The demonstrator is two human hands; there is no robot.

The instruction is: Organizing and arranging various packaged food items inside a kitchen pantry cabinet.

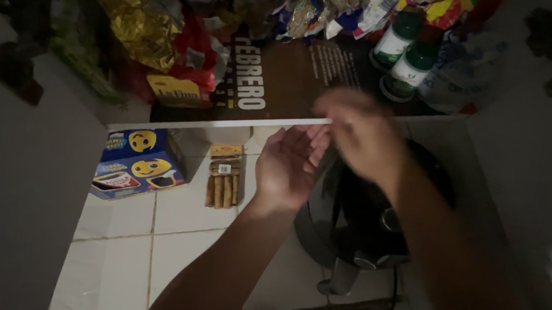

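my left hand (pixel 286 167) is nearest, palm up, fingers loosely curled just under the white shelf edge (pixel 223 124). my right hand (pixel 358 134) is blurred just beyond and right of it; i can't tell whether it's pinching anything. the edge runs left to right, touching both. below left sits a blue box with yellow faces (pixel 136 164) and a small brown packet (pixel 224 176). farther back, two green-capped bottles (pixel 405 54) and a gold foil bag (pixel 138 20).
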